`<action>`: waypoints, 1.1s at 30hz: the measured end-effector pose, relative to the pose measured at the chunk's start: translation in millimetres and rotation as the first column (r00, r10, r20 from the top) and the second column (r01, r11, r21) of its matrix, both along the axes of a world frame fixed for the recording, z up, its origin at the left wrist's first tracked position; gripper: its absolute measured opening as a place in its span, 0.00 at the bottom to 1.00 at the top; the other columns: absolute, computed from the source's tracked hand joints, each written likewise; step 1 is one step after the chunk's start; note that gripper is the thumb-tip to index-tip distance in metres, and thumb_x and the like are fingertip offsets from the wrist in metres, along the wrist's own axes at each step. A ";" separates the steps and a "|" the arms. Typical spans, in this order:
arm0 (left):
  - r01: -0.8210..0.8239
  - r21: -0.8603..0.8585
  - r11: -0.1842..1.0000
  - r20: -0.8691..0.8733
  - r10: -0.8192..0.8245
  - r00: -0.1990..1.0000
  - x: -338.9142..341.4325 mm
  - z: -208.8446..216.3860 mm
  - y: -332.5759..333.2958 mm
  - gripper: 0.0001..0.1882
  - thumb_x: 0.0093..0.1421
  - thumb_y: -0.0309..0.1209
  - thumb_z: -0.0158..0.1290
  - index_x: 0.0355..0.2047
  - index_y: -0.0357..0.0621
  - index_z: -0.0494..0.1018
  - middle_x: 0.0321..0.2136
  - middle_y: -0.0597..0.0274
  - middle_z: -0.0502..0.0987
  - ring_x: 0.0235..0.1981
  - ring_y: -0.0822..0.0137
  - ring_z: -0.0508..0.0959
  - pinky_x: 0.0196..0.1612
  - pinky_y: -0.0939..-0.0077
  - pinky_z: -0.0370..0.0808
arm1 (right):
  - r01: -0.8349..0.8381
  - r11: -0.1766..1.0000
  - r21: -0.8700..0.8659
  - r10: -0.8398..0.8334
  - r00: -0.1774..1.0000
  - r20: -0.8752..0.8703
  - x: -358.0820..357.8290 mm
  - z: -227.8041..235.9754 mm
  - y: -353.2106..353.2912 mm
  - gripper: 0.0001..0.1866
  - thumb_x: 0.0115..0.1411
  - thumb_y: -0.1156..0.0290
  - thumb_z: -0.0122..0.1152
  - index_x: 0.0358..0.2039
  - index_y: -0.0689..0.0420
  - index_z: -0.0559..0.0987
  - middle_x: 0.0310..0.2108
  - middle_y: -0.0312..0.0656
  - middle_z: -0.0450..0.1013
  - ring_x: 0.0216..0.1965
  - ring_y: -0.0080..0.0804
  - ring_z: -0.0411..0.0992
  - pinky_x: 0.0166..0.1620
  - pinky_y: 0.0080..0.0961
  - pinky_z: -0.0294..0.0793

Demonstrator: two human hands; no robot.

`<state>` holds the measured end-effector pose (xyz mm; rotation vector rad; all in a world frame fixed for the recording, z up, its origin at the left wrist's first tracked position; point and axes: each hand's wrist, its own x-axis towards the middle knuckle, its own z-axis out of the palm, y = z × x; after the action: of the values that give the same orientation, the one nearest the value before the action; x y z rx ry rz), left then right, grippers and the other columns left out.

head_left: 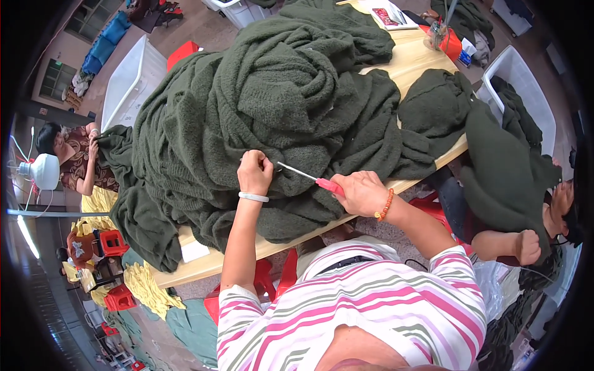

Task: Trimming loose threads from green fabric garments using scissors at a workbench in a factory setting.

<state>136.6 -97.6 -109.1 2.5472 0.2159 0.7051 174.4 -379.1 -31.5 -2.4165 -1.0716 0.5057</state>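
A big heap of dark green knitted fabric (272, 93) lies in folds over the table in front of me. My right hand (365, 195) is closed round the pink-red handle of a thin tool (300, 172) with a straight metal shaft. The shaft points left, its small tip at the fabric; I cannot tell whether the tip is hooked or plain. Just left of that tip, my left hand (255, 173) is closed in a pinch against the knit. What its fingertips hold, if anything, is too small to make out.
Under the heap is a pale wooden table (427, 51). White bins (133, 80) stand beyond it at left and right. One person (74, 157) handles green fabric at the far left; another person's arm (507, 246) is at the right. Red stools (112, 243) stand below.
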 end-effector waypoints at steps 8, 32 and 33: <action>-0.005 -0.605 0.796 -0.057 -0.037 0.998 -17.0 -8.4 15.1 0.03 0.56 0.22 0.57 0.28 0.39 0.73 0.23 0.70 0.73 0.23 0.80 0.71 0.28 0.85 0.68 | -0.015 1.000 -0.008 0.014 1.000 -0.027 3.9 4.8 3.6 0.11 0.57 0.64 0.56 0.34 0.59 0.76 0.28 0.53 0.76 0.35 0.54 0.76 0.40 0.46 0.73; -0.417 0.177 0.892 0.157 0.392 0.906 -25.7 27.9 13.0 0.22 0.47 0.25 0.61 0.45 0.45 0.75 0.42 0.52 0.69 0.42 0.52 0.73 0.42 0.61 0.73 | -0.010 0.989 0.148 0.024 0.996 -0.092 5.7 -11.8 -4.6 0.12 0.57 0.63 0.58 0.41 0.52 0.75 0.28 0.51 0.76 0.34 0.52 0.76 0.39 0.46 0.72; -0.435 0.182 0.882 0.113 0.420 0.900 -22.9 30.6 13.0 0.20 0.46 0.25 0.61 0.43 0.44 0.75 0.42 0.53 0.69 0.42 0.52 0.73 0.41 0.61 0.73 | -0.022 0.989 0.148 0.036 0.995 -0.096 6.1 -8.3 -1.4 0.12 0.58 0.63 0.58 0.40 0.52 0.75 0.28 0.51 0.76 0.34 0.52 0.76 0.39 0.45 0.72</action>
<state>113.7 -84.6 -78.5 2.6873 0.7372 1.0261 180.4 -380.5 -39.9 -2.2274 -1.0648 0.5307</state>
